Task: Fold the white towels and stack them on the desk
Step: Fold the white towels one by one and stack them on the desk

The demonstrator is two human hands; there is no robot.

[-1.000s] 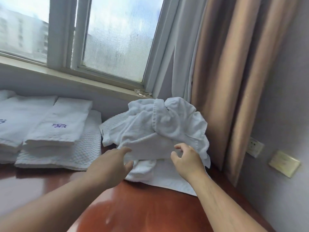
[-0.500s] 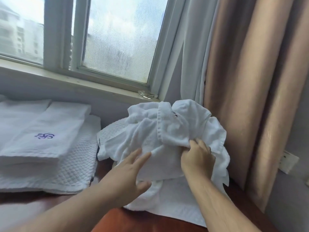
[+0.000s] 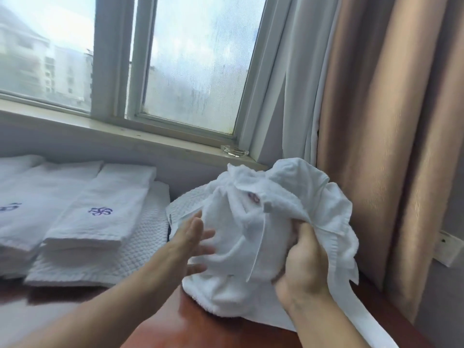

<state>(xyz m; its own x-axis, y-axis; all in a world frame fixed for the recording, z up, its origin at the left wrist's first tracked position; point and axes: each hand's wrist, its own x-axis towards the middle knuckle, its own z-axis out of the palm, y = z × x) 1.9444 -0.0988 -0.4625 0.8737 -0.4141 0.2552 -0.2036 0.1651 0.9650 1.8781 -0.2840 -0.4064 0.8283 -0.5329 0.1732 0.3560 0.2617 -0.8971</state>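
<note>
1. Two bare hands reach forward over a reddish-brown desk (image 3: 200,327) beneath a window (image 3: 195,59).
2. The right hand (image 3: 303,259) has its fingers curled tight, gripping a fold of a crumpled white towel (image 3: 251,222).
3. The left hand (image 3: 190,244) is spread, fingers straight and apart, laid against the left side of the same bundle; its fingertips are blurred.
4. The crumpled white towel sits in a heap at the right end of the desk, close to the curtains, with a strip hanging down past the right wrist.
5. Folded towels (image 3: 100,209) lie well to the left, side by side, each showing a purple embroidered emblem.
6. They rest on a flat waffle-weave cloth (image 3: 100,262) spread on the desk.
7. A beige curtain (image 3: 389,121) hangs at the right, with a white sheer curtain (image 3: 298,96) between it and the window.
8. A small glass dish (image 3: 234,150) sits on the windowsill.
9. A wall socket (image 3: 449,249) shows at the far right edge.
</note>
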